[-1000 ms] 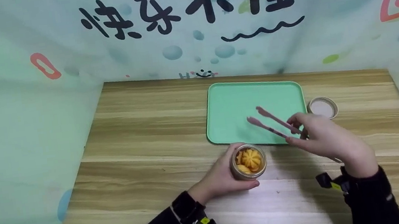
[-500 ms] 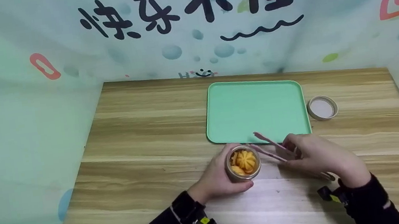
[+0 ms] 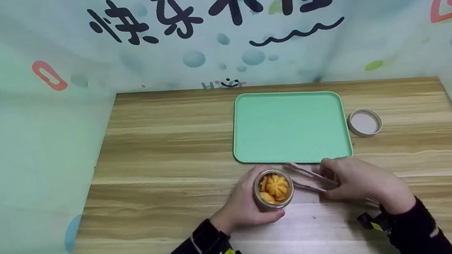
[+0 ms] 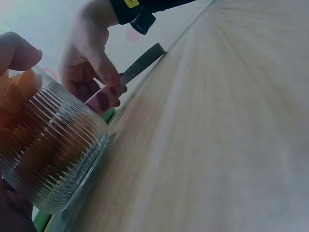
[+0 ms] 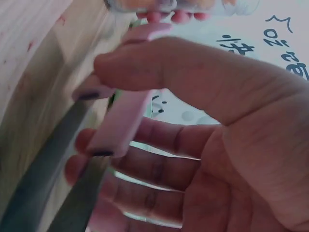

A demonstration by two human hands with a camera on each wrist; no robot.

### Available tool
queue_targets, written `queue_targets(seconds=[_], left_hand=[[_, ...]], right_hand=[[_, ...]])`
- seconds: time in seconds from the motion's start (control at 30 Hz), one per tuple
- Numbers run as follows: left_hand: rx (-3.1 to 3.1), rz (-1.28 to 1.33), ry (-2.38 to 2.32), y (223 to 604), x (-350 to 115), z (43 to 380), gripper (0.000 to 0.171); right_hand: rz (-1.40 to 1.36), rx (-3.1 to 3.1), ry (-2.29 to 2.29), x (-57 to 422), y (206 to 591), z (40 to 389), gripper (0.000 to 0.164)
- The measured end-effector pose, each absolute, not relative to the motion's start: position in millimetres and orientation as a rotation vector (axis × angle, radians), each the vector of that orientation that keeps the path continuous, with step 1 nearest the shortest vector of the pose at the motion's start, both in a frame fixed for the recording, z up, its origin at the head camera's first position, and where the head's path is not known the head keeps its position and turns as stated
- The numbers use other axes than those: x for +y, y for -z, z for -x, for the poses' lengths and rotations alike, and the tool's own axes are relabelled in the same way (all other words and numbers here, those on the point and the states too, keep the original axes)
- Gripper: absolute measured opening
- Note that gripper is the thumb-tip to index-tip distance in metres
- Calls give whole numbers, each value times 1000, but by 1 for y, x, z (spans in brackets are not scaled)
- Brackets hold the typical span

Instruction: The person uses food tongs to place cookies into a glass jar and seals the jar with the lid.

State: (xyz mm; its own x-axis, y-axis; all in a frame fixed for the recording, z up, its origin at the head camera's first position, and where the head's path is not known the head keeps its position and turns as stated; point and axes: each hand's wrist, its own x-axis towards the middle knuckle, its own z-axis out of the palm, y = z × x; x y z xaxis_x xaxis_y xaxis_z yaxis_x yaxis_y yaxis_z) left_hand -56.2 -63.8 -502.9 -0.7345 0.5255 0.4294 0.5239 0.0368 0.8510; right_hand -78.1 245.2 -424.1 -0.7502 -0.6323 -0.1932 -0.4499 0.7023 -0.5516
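My left hand [image 3: 242, 205] is wrapped around a ribbed clear jar [image 4: 72, 159], its mouth uncovered. Inside lie several orange, flower-shaped cookies [image 3: 276, 187]. To the right, my right hand [image 3: 362, 181] pinches a pair of tongs [image 5: 125, 113] with pink grips and tips and grey metal arms. Thumb and fingers press on the pink grips in the right wrist view. The tong tips stand apart beside the jar's right side, nothing between them; whether they touch the glass I cannot tell. Whether the jar's base meets the table is also unclear.
A green tray [image 3: 291, 127] lies just beyond both hands. Right of it is a round lid [image 3: 365, 122], its inside facing up. Printed fabric walls [image 3: 184, 71] border the wooden table [image 3: 160, 152] at the back and sides.
My right hand has brought the tongs down from over the tray to beside the jar. The jar in my left hand has shifted slightly left and nearer to me.
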Motion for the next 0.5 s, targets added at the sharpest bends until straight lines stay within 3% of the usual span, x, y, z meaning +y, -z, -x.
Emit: queue_targets(seconds=[0.27, 0.5], left_hand=[[2273, -1098, -1862, 469, -75, 44, 85], [2259, -1020, -1875, 498, -76, 49, 91]], right_hand=[[849, 2574, 615, 253, 422, 75, 35], [835, 2499, 688, 256, 422, 80, 37]])
